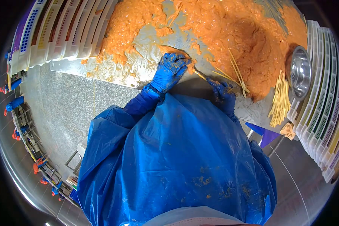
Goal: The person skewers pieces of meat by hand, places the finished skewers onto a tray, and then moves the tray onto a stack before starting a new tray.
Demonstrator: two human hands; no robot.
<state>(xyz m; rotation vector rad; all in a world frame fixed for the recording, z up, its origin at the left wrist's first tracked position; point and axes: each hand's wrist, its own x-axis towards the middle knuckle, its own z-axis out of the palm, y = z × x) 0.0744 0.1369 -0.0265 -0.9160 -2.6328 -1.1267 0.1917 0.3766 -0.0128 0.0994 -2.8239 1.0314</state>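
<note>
My left hand (pixel 172 68), in a smeared blue glove, is closed around a strip of orange-coated raw meat (pixel 191 67) at the near edge of the metal table. My right hand (pixel 223 92), gloved the same way, grips the near end of a bamboo skewer (pixel 200 74). The skewer's other end runs into the meat by my left fingers; its tip is hidden. Just beyond my right hand, several loose skewers (pixel 235 67) lie against a large heap of marinated meat (pixel 248 49). More orange meat (pixel 126 26) spreads beyond my left hand.
Stacked white plastic crates (pixel 69 34) stand at the left, with another crate stack (pixel 320 90) at the right. A steel bowl (pixel 300 73) leans beside a skewer bundle (pixel 280 100). People in blue and orange work far left behind a long rack (pixel 34 141).
</note>
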